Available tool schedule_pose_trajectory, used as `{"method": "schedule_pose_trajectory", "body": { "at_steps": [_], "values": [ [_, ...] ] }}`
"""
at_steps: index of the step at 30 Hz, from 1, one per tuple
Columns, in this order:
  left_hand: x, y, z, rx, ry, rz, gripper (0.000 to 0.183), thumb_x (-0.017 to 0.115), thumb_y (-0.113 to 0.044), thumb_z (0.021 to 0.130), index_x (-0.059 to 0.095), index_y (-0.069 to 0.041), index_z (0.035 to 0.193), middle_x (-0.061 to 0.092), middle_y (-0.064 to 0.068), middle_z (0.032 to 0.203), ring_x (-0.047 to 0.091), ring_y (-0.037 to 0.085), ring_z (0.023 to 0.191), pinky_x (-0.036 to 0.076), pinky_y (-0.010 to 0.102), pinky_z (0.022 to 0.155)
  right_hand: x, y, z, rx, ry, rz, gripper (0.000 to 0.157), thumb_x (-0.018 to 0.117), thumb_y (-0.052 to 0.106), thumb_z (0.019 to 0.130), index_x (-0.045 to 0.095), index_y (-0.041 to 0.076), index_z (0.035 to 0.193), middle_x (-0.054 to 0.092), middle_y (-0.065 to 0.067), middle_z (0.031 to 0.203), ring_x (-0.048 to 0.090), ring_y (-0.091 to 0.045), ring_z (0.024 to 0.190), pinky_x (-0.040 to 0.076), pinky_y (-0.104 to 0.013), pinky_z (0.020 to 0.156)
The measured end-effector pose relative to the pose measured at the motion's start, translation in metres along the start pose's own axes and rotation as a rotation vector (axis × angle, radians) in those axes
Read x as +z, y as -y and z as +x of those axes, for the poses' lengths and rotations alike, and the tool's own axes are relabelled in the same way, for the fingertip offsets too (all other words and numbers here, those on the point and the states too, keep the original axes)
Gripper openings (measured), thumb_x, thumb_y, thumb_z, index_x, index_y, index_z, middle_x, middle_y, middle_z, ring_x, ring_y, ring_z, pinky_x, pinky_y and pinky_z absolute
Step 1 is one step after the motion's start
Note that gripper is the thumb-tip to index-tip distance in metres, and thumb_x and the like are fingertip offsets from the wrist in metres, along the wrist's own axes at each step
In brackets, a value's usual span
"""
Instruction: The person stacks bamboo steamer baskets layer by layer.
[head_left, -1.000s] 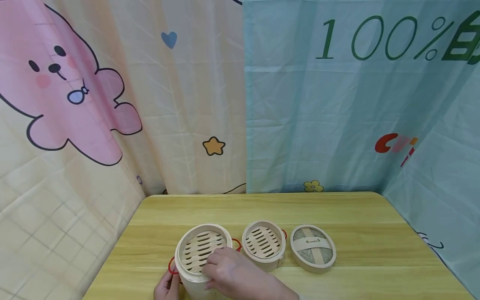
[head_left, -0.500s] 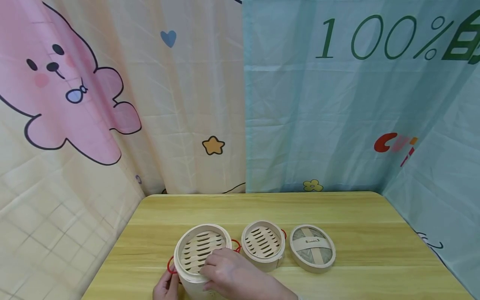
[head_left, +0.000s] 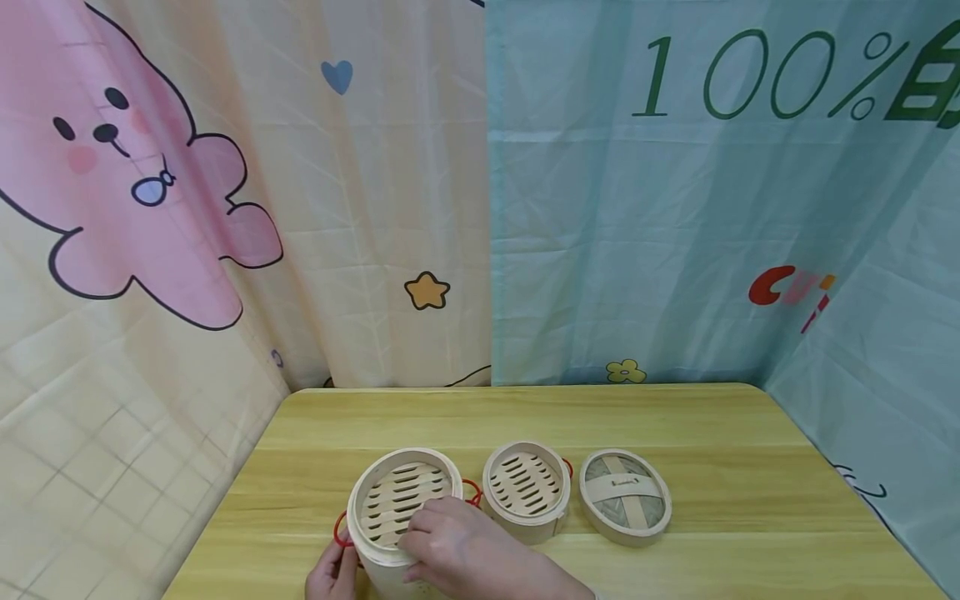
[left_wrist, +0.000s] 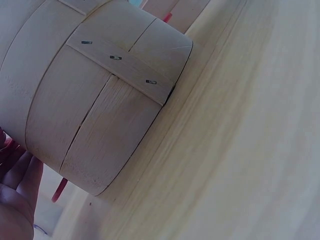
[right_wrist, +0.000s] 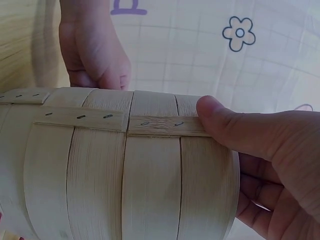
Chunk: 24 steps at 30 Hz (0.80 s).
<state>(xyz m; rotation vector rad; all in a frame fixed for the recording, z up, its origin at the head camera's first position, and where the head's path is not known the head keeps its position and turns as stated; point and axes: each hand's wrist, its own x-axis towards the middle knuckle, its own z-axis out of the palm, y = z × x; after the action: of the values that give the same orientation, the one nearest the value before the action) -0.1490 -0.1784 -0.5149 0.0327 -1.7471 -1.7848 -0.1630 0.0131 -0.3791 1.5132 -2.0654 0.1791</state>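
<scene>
A stack of round bamboo steamer baskets (head_left: 375,533) stands at the table's front, with a slatted floor showing inside its top tier and red loop handles at the sides. My right hand (head_left: 472,546) grips the near-right rim of the top tier. Its thumb (right_wrist: 212,112) presses the outer wall over a stapled strip, and the fingers go inside the rim. My left hand (head_left: 332,573) holds the stack's left side, fingertips right at a red handle (head_left: 342,530). In the left wrist view, that left hand (left_wrist: 17,200) lies against the stapled bamboo wall (left_wrist: 95,95). Some left fingers are hidden.
Right of the stack stands a smaller slatted steamer basket (head_left: 527,487) with a red handle. Beyond it lies a round woven bamboo lid (head_left: 626,497) with a strap across it. The wooden table (head_left: 712,433) ends at printed curtains (head_left: 420,183) behind and at both sides.
Both hands stay in place on the steamer stack. The whole head view has shifted very slightly; the smaller basket and lid have not moved.
</scene>
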Motion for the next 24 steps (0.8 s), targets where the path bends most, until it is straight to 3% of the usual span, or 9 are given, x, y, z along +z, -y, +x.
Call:
{"method": "schedule_pose_trajectory", "body": {
  "at_steps": [7,16,21,24],
  "values": [
    [-0.0006,0.0009,0.0009,0.015,0.015,-0.024,0.060,0.046,0.015,0.085,0.062,-0.042,0.097,0.063,-0.015,0.075,0.056,0.000,0.059,0.045,0.011,0.054,-0.0001,0.0000,-0.0008,0.004,0.001,0.009,0.021,0.071,0.038,0.078,0.065,0.018,0.080,0.058,0.011,0.078,0.052,-0.004,0.078,0.042,-0.015,0.077],
    [-0.0004,-0.0029,-0.0012,-0.064,-0.020,0.063,0.054,0.050,0.008,0.088,0.060,-0.045,0.092,0.061,-0.012,0.067,0.055,0.001,0.058,0.043,0.011,0.053,0.0003,0.0013,-0.0023,0.012,-0.019,0.008,0.021,0.072,0.037,0.077,0.065,0.018,0.081,0.058,0.010,0.079,0.053,-0.005,0.080,0.042,-0.016,0.077],
    [-0.0006,-0.0030,-0.0001,-0.044,0.001,0.037,0.058,0.049,0.011,0.087,0.060,-0.046,0.093,0.060,-0.013,0.067,0.054,0.000,0.058,0.043,0.011,0.053,0.0008,0.0018,-0.0035,0.016,-0.038,-0.006,0.021,0.072,0.038,0.077,0.064,0.018,0.080,0.058,0.010,0.079,0.053,-0.005,0.081,0.042,-0.017,0.080],
    [-0.0008,-0.0049,0.0005,-0.079,-0.007,0.029,0.059,0.048,0.010,0.087,0.061,-0.047,0.091,0.060,-0.014,0.066,0.053,0.000,0.058,0.042,0.010,0.052,0.0010,0.0023,-0.0035,0.007,-0.052,-0.004,0.020,0.071,0.037,0.078,0.064,0.018,0.081,0.058,0.010,0.080,0.053,-0.005,0.081,0.042,-0.017,0.081]
  ]
}}
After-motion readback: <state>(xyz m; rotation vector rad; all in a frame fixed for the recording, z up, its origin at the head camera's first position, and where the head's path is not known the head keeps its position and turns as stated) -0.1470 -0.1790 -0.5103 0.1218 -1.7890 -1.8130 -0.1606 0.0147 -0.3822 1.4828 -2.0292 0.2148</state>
